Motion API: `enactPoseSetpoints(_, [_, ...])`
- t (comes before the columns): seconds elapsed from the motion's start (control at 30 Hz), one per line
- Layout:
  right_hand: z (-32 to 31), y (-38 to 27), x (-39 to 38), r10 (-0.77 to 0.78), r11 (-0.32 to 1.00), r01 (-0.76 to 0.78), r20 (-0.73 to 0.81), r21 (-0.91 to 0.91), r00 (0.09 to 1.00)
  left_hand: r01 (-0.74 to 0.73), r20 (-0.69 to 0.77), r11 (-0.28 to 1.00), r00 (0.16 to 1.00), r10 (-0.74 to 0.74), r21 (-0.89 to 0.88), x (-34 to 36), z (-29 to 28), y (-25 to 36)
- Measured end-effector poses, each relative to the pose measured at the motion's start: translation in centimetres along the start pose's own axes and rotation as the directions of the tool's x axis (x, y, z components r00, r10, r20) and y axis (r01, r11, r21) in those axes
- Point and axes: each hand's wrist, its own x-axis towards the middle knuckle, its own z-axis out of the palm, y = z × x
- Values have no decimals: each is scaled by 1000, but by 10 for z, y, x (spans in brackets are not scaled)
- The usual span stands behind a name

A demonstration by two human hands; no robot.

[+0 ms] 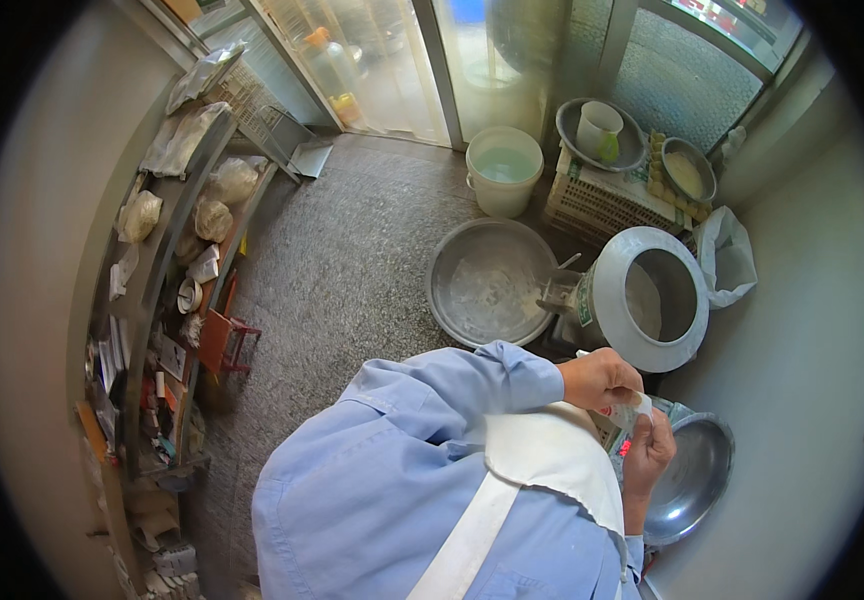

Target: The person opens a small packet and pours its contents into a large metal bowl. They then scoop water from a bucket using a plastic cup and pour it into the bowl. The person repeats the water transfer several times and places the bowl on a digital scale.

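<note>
My left hand (600, 378) and my right hand (648, 450) are closed on a small white packet (639, 408) at the lower right, in front of my white apron (542, 455). The fingers of both pinch it near its top. Beneath my hands is what looks like a scale with a red lit display (624, 445), partly hidden by them. A wide steel bowl (692, 480) lies just right of my right hand. Beyond my hands stands a machine with a large round pale rim (692, 330) around its opening, beside a big round steel tray (477, 280).
A bucket of water (505, 160) stands before glazed doors (397, 60). Crates (572, 200) at the back right carry bowls (687, 172) and a white jug (597, 125), near a white sack (727, 265). Cluttered shelves (132, 360) and a red stool (227, 340) line the left wall.
</note>
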Motion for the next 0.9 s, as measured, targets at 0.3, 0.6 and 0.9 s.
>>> enactPoseSetpoints(0.3, [13,-33,29,-117,979,129,87,-157,989,-103,-100,994,989,106,28,-6,-28,15])
enactPoseSetpoints(0.6, [20,-37,31,-126,951,162,149,-264,981,-273,5,752,941,338,600,-11,-42,15])
enactPoseSetpoints(0.9, [20,-44,34,-122,958,147,114,-248,986,-325,-42,695,890,455,641,-8,-40,18])
